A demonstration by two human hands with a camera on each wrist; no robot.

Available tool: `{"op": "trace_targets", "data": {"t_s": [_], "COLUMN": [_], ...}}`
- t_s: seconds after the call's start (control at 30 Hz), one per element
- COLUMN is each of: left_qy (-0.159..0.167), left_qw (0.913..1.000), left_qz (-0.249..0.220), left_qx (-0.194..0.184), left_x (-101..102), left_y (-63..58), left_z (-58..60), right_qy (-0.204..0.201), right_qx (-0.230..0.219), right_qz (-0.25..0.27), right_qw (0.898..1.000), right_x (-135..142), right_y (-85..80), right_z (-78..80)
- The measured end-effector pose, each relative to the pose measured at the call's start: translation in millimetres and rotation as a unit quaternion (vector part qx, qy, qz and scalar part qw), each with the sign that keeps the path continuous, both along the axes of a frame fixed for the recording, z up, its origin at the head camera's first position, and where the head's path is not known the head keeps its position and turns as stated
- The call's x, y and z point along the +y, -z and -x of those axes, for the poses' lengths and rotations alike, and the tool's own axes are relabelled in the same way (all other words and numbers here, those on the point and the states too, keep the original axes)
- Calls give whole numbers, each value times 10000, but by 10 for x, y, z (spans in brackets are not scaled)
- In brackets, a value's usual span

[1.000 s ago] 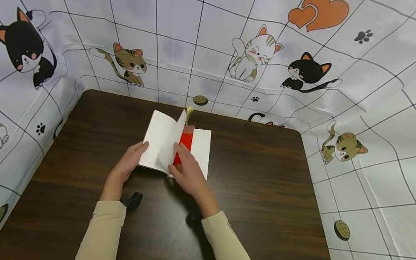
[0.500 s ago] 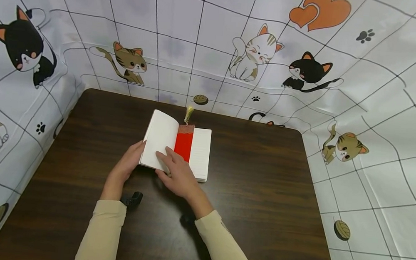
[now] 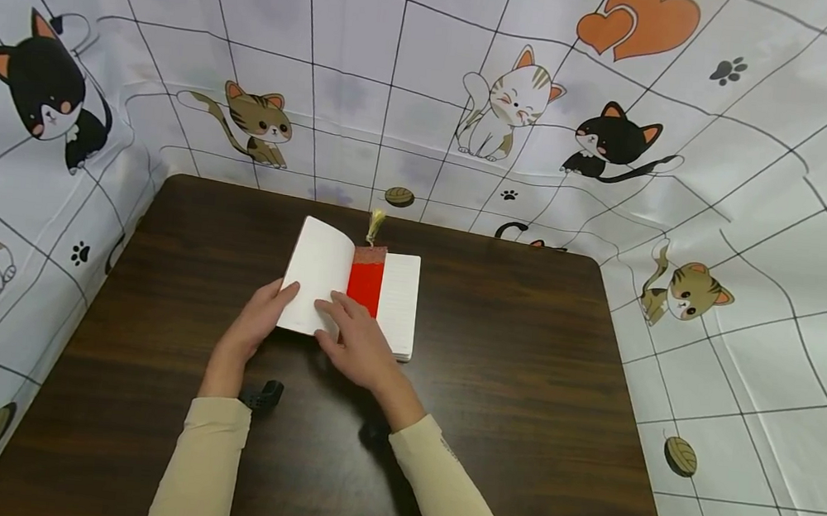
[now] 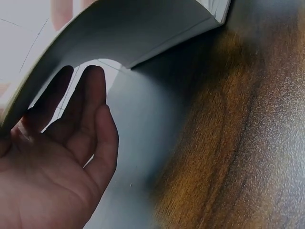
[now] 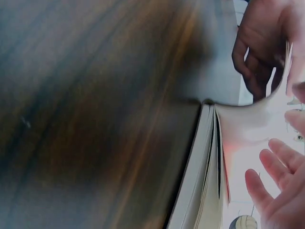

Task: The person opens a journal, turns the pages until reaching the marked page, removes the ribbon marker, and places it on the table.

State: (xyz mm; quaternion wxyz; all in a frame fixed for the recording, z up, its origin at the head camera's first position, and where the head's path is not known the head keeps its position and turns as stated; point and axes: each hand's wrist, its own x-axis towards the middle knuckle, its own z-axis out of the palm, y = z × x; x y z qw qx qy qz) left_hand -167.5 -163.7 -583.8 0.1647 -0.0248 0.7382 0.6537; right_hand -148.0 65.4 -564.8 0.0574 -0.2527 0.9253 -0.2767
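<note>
notebook [image 3: 329, 265] lies open toward the far side of the table [image 3: 521, 385], about midway between left and right, its spine and long axis running from near to far. its left half curves up off the table, while its right half lies flat. from my feed, the left hand [image 3: 252, 317] has its grip closed on the outer left edge, thumb over the white paper and fingers loosely curled behind the lifted cover. the right hand [image 3: 360, 344] comes in from the near right, its grip loose and spread, fingers lying across the left half by the spine with nothing pinched; whether every fingertip touches paper i cannot tell. the relation i would work from is how that hand sits against the red bookmark [image 3: 364, 282]: the strip runs parallel to the spine, just right of it, its near end hidden under the hand in the head view and its yellow tassel [image 3: 375, 225] poking out past the far edge. so i read the right hand as the nearer one to the strip, with the left well apart, beyond the raised paper.
</note>
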Motion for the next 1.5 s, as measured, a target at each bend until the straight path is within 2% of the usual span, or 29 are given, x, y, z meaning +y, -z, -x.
{"op": "trace_targets", "data": {"t_s": [0.13,0.3,0.43,0.6,0.9,1.17,1.33,1.5], "left_qy": [47,18,8,18,-15,21,37,49], "left_qw": [9997,9991,9990,9987,9988,9988,9988,9988], "left_qz": [0,12,-36,-22,-68,-23,-6,31], "left_qx": [-238,-421,-450,-517,-485,-488,-498,-481], "left_x": [-4,2,8,1,-4,6,11,7], "left_y": [-23,-38,-30,-20,-38,-34,-58,-66], "left_z": [4,15,26,26,-3,-6,-15,-16], "right_qy": [934,2200,2691,2887,3208,3125,3121,3212], "right_qx": [-113,-438,-828,-1391,-1640,-1633,-1600,-1602], "right_qz": [274,521,794,1215,2088,2434,2393,2460], "right_qw": [9952,9731,9563,9394,9092,9036,9054,9004], "right_x": [52,158,210,226,224,257,312,430], "right_y": [-21,2,35,83,185,201,180,139], "right_z": [77,210,302,398,554,573,571,580]}}
